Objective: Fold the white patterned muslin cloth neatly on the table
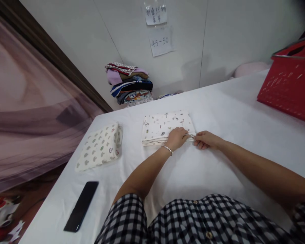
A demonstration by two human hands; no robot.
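A folded white cloth with small scattered prints (pixel 167 122) lies on the white-covered table, its layered edge facing me. My left hand (pixel 177 138), with a silver bracelet at the wrist, rests on the cloth's near edge, its fingers closed around the layers near the right corner. At that same corner my right hand (pixel 205 139) pinches the edge of the cloth between thumb and fingers. Further left lies a second folded cream cloth with grey-green prints (pixel 99 146), which neither hand touches.
A black phone (pixel 81 206) lies at the table's near left. The red basket (pixel 291 79) stands at the far right. Beyond the table's back edge is a pile of folded clothes (pixel 130 84). A pink curtain (pixel 35 101) hangs on the left.
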